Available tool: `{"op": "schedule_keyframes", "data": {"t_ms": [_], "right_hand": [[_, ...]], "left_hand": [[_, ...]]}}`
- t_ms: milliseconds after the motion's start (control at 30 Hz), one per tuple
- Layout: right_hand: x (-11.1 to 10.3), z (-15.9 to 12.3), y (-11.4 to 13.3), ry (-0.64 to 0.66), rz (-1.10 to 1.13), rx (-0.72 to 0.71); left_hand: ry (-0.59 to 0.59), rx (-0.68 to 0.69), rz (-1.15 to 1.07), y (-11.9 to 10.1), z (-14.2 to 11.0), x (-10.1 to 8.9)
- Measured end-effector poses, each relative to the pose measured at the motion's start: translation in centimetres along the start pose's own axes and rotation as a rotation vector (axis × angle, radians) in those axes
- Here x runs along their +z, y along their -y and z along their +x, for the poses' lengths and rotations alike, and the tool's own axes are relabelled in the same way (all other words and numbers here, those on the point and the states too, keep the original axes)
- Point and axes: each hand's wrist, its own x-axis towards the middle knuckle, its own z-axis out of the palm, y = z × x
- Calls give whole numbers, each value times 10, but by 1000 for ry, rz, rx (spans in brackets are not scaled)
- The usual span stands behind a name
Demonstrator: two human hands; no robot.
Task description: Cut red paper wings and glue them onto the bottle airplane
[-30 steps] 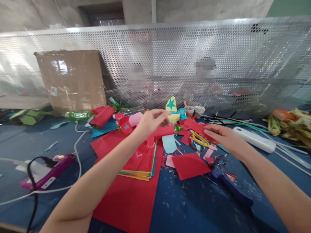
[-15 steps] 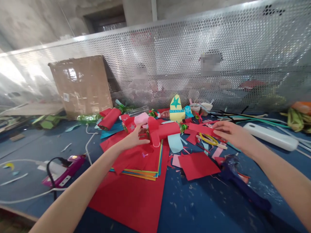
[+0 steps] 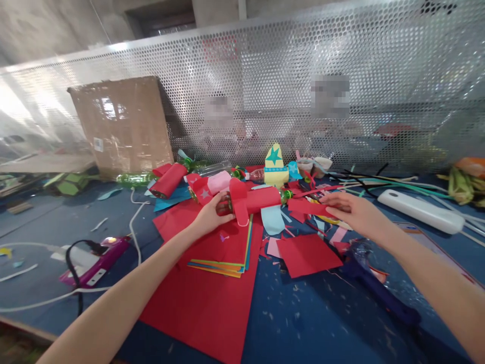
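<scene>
A green plastic bottle wrapped in red paper (image 3: 263, 200) lies near the middle, with rounded red flaps at its left end and its neck to the right. The fingers of my left hand (image 3: 212, 216) are closed around that left end. My right hand (image 3: 354, 215) pinches a red paper strip (image 3: 307, 206) to the right of the bottle neck. Below the bottle is a stack of coloured paper (image 3: 222, 271), red on top, lying on a large red sheet (image 3: 200, 313). A light blue paper piece (image 3: 273, 220) shows under the bottle.
A dark blue glue gun (image 3: 382, 290) lies at the right, beside a red paper square (image 3: 308, 255). At the left is a purple power strip (image 3: 96, 263) with cords. Other paper-covered bottles, a cardboard box (image 3: 125, 129) and a perforated metal screen (image 3: 265, 76) stand behind.
My left hand has closed around the left end of the red-wrapped bottle. My right hand, with the red strip, has shifted slightly left. The view has moved a little.
</scene>
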Motion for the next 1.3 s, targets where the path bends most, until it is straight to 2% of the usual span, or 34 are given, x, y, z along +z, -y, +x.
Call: {"op": "schedule_keyframes", "data": {"t_ms": [167, 300, 467, 600, 700, 900, 1067, 1200, 1300], "right_hand": [[3, -4, 2, 32, 102, 76], [5, -8, 7, 36, 265, 126], [8, -15, 19, 67, 496, 113], [9, -18, 25, 106, 562, 128], [9, -17, 25, 112, 550, 144], [9, -16, 17, 145, 431, 185], [-7, -15, 15, 135, 277, 232], [-16, -18, 25, 15, 148, 161], [-7, -22, 36, 32, 63, 74]], "left_hand": [[6, -29, -70, -1, -2, -1], [25, -38, -126, -7, -6, -4], [58, 15, -209, -19, -15, -1], [92, 89, -214, -27, -20, 5], [100, 123, -219, -26, -21, 9], [152, 84, -223, -18, -22, 13], [200, 48, -183, -10, -24, 19], [216, 56, -167, -8, -30, 28], [224, 71, -151, -10, -34, 34]]}}
